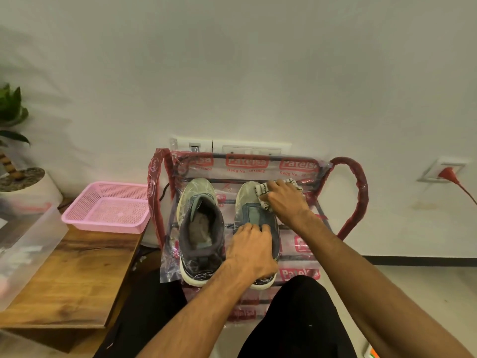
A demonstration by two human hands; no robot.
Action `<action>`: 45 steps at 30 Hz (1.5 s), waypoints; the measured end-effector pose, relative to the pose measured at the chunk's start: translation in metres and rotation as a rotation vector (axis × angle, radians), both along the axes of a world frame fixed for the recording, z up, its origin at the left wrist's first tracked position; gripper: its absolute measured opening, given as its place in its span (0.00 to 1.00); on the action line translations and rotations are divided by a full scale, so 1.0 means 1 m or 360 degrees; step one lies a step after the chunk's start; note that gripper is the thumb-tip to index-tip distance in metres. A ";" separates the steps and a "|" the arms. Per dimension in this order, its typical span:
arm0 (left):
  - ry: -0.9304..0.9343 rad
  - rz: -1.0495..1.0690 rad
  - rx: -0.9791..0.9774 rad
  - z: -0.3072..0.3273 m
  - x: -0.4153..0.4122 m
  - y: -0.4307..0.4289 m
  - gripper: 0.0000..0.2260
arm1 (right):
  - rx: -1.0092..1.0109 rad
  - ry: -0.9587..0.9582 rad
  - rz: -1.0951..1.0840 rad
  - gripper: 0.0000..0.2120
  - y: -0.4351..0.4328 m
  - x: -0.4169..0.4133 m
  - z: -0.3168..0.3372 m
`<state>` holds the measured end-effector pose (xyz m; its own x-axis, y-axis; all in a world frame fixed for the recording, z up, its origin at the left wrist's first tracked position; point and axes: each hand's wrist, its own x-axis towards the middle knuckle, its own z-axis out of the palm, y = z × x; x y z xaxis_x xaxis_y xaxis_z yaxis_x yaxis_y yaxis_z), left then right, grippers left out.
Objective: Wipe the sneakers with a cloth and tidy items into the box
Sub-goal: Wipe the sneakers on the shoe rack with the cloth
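Two sneakers sit side by side on a plastic-wrapped rack (358,192), toes twd the wall; only one view here, the head cam. Step in hand looks like wiping the right sneaker (246,197) around toe and tongue. On it the right hand (286,200) has its fingers curled over a bunched white cloth (261,193), pressing it onto the upper near the toe. Behind, the left hand (251,251) lies over the heel end of the same shoe, fingers bent round the collar w/ tips at the opening, steadying it. Just beside stands the left sneaker (200,228), untouched. To do it well, prob: pin the heel so the shoe can't skid on the slick plastic, short firm strokes, refold to a clean face, do sides & sole edge too. At left the pink basket (108,208) and clear plastic box (31,244) sit on the wooden table (77,267), well apart from the shoes
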<state>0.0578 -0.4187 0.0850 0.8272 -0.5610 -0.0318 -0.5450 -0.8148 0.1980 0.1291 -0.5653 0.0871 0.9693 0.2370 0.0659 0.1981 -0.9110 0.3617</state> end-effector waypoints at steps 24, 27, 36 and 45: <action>0.0438 0.0190 -0.0282 0.019 0.022 0.006 0.19 | 0.1162 0.0253 -0.0285 0.23 -0.011 -0.021 -0.015; 0.0444 0.0048 0.0014 0.015 0.033 0.008 0.29 | 0.1715 0.0270 -0.0483 0.17 -0.024 -0.024 0.002; -0.0158 -0.0138 0.0318 0.001 0.039 -0.011 0.33 | 0.1562 0.0176 -0.0378 0.21 -0.015 -0.002 0.019; -0.0199 -0.0112 0.0049 -0.009 0.034 -0.006 0.25 | 0.1094 0.0373 -0.0314 0.31 -0.002 0.006 -0.010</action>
<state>0.0923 -0.4242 0.0763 0.7846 -0.6179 0.0511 -0.6196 -0.7785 0.1002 0.1348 -0.5674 0.0776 0.9963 0.0375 -0.0770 0.0097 -0.9428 -0.3332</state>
